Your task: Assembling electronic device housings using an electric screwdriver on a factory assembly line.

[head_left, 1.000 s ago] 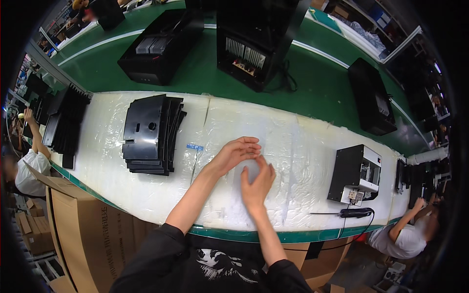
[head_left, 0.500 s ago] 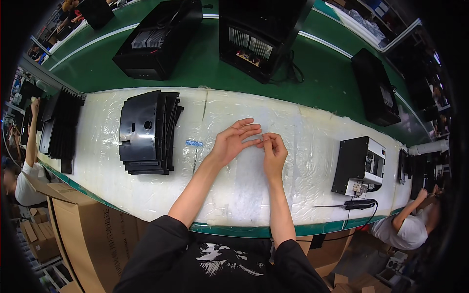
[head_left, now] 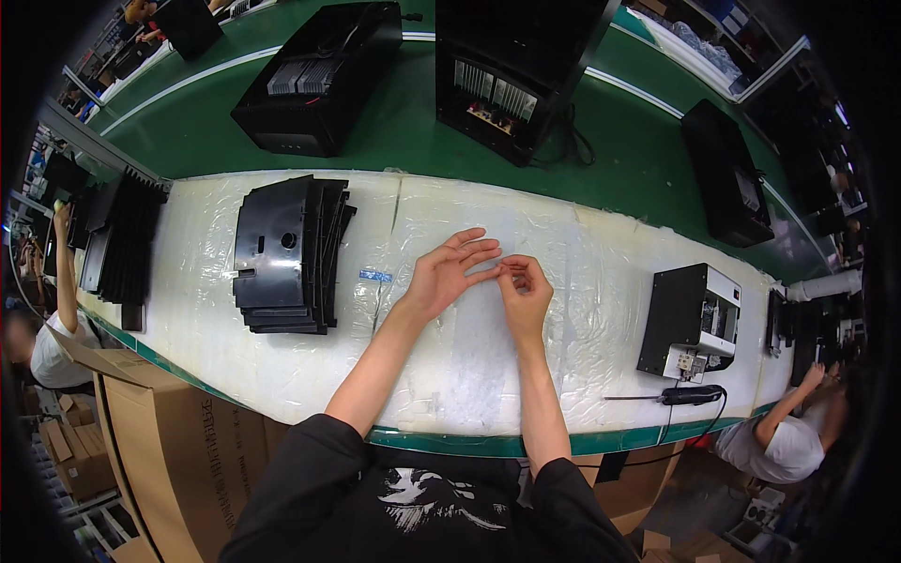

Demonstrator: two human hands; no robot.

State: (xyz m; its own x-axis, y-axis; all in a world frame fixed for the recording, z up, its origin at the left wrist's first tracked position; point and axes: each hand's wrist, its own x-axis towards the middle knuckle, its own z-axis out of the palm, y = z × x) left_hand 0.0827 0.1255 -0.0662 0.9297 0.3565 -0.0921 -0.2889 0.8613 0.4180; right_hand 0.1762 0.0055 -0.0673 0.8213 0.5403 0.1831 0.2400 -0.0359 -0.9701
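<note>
Over the middle of the plastic-covered bench (head_left: 469,366), my left hand (head_left: 450,272) hovers with its fingers stretched out and slightly spread. My right hand (head_left: 526,291) is beside it, fingers curled and pinched together close to the left fingertips. Whatever the right fingers hold, if anything, is too small to make out. To the left of my hands stands a stack of curved black plastic panels (head_left: 272,253). A strip of blue tape (head_left: 375,276) lies between that stack and my left forearm.
To the right are a black-and-silver boxy device (head_left: 690,319) and a corded electric screwdriver (head_left: 693,395). Beyond the bench, a green conveyor (head_left: 394,131) carries black cabinets (head_left: 526,84). More black panels (head_left: 127,239) stand far left. Other people work at both sides; a cardboard box (head_left: 178,450) stands below.
The black cabinets on the conveyor appear slightly further right, and the panel stack shifts a little that way in the picture. My hands keep nearly the same pose.
</note>
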